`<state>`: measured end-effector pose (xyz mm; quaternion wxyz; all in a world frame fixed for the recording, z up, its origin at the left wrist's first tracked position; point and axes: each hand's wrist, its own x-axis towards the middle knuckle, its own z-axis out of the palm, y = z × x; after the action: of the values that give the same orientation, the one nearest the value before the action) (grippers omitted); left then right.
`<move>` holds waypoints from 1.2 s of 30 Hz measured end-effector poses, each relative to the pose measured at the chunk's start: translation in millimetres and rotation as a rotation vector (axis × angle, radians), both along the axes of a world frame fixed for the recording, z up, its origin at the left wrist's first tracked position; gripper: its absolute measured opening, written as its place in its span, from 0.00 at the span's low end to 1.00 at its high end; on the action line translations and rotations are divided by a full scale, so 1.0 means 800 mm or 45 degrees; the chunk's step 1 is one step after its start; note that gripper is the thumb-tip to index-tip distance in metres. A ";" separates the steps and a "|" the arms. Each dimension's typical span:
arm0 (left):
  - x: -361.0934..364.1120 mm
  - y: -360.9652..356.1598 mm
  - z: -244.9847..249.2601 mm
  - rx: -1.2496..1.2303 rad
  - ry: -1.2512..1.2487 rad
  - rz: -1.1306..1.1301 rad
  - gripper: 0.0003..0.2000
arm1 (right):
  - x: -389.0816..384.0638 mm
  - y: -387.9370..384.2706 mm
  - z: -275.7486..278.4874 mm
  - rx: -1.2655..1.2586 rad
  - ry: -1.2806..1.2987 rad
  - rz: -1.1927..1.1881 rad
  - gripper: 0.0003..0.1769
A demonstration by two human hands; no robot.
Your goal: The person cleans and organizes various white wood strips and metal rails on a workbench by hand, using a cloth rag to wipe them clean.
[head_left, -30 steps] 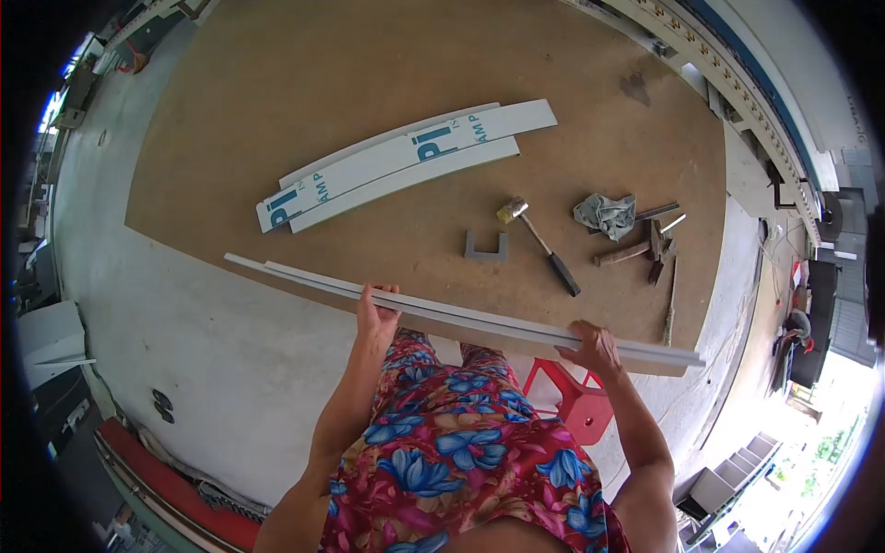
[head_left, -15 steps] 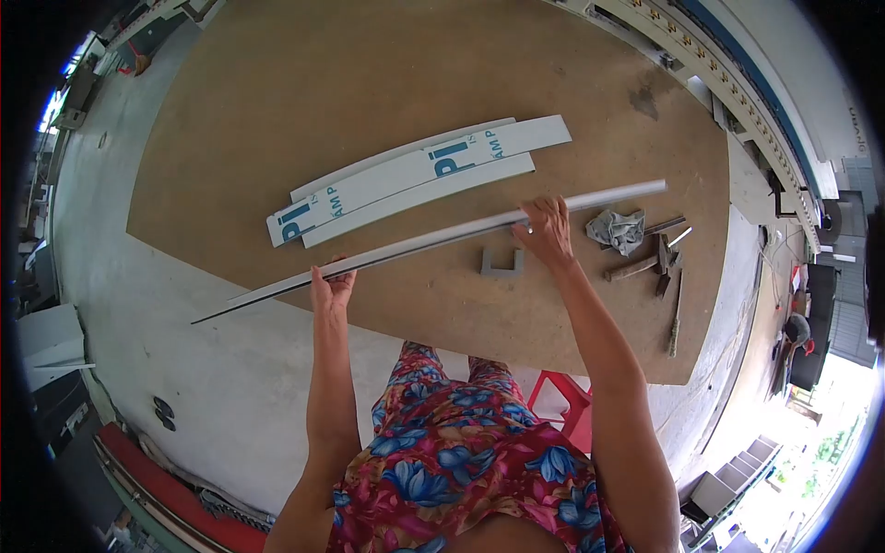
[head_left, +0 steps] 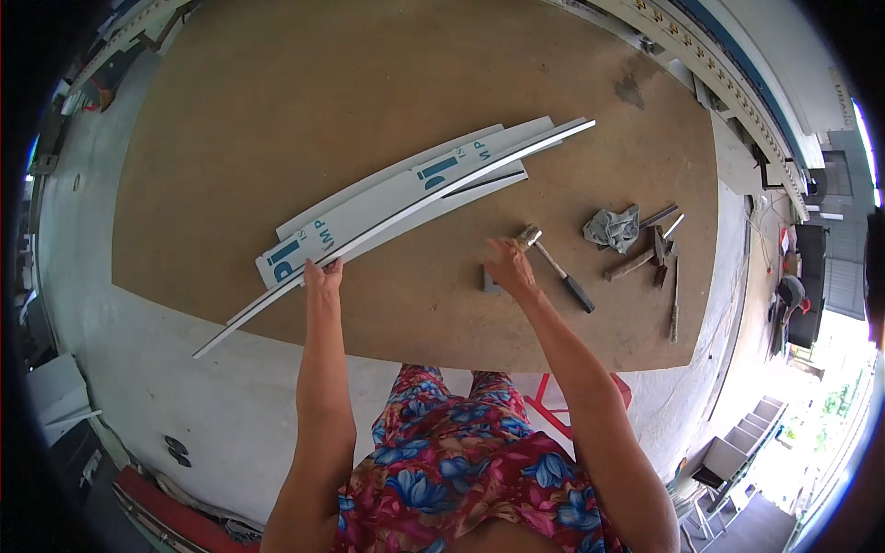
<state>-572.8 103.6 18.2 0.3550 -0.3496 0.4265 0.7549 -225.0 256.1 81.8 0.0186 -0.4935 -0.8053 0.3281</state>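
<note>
A long, narrow white strip with a dark edge line (head_left: 406,213) lies slantwise across white panels with blue lettering (head_left: 383,198). My left hand (head_left: 323,275) is closed on the strip near its lower left part, beyond the panels. My right hand (head_left: 510,265) is over a grey U-shaped block (head_left: 490,280) and hides most of it. Its fingers are loosely bent and apart; contact with the block cannot be made out. Just right of that hand lies a hammer (head_left: 560,267) with a dark grip.
The brown board (head_left: 396,323) bears a crumpled grey cloth (head_left: 611,229), a wooden-handled hammer (head_left: 631,265) and a thin rod-like tool (head_left: 675,300) at right. A red stool (head_left: 550,417) stands below its front edge. A long machine (head_left: 728,101) stands at upper right.
The strip's right end has moved left and up, onto the panels. My right hand has let go of it and moved left and down to the block. The dark-gripped hammer has come into view.
</note>
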 end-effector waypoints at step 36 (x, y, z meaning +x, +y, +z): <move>-0.001 0.093 0.011 -1.133 2.150 -2.243 0.23 | -0.218 -0.052 -0.107 -1.287 1.019 -1.535 0.31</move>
<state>-573.5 178.1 27.0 0.2061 0.5400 0.8145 0.0491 -399.7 214.9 -3.8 0.2485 -0.6316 -0.0995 0.7276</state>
